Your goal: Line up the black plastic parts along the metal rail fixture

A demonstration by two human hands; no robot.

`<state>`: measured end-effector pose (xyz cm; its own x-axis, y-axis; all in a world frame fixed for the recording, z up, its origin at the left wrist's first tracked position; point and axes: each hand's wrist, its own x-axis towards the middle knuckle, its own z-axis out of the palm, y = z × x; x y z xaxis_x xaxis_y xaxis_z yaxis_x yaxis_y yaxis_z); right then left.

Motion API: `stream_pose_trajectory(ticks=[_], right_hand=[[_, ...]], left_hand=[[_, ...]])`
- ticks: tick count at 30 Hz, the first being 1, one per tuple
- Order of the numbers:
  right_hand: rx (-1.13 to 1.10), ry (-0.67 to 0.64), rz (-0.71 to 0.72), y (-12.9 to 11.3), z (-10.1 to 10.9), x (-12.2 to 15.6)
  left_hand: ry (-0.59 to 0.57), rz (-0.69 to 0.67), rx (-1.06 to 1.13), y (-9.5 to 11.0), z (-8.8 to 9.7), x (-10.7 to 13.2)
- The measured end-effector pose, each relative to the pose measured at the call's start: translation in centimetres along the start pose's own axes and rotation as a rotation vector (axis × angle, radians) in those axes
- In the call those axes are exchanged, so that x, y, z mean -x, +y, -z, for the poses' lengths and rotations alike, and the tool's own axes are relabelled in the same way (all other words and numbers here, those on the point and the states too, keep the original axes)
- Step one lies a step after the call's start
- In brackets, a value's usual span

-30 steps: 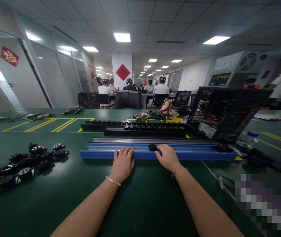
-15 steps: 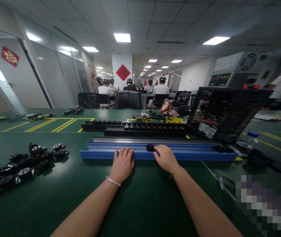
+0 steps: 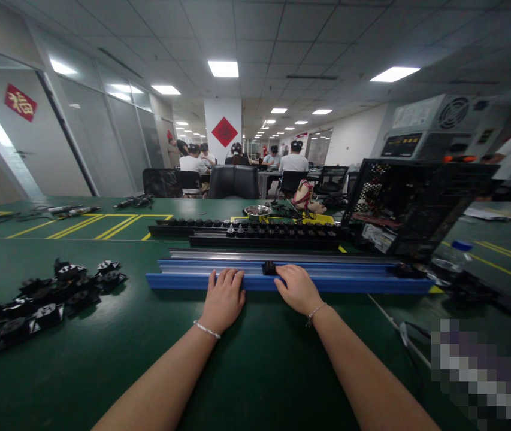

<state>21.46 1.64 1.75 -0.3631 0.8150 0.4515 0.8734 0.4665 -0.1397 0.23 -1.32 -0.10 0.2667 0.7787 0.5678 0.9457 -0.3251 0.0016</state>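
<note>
A long blue channel rail (image 3: 354, 282) lies crosswise on the green table before me. My left hand (image 3: 224, 298) grips its near wall, with the fingers hooked over the edge. Inside the channel sits a small black block (image 3: 269, 268). My right hand (image 3: 299, 290) is at the block's right side, its fingertips against it and the fingers held together; the exact hold is partly hidden. Another dark piece (image 3: 405, 270) lies near the rail's right end.
Behind the rail stand black strips (image 3: 264, 239) with rows of small parts. Several black pieces (image 3: 48, 299) are heaped at left. An open computer case (image 3: 421, 203) stands at right, near a blue-capped bottle (image 3: 459, 251). A metal dish (image 3: 257, 211) is farther back.
My right hand and the black block have moved slightly left along the rail. The left hand has stayed in place.
</note>
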Motion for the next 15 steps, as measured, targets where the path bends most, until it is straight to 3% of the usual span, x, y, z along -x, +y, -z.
stream_pose_trajectory(ticks=[15], right_hand=[[0.025, -0.012, 0.034, -0.64, 0.02, 0.11]], left_hand=[[0.004, -0.005, 0.005, -0.03, 0.0, 0.02]])
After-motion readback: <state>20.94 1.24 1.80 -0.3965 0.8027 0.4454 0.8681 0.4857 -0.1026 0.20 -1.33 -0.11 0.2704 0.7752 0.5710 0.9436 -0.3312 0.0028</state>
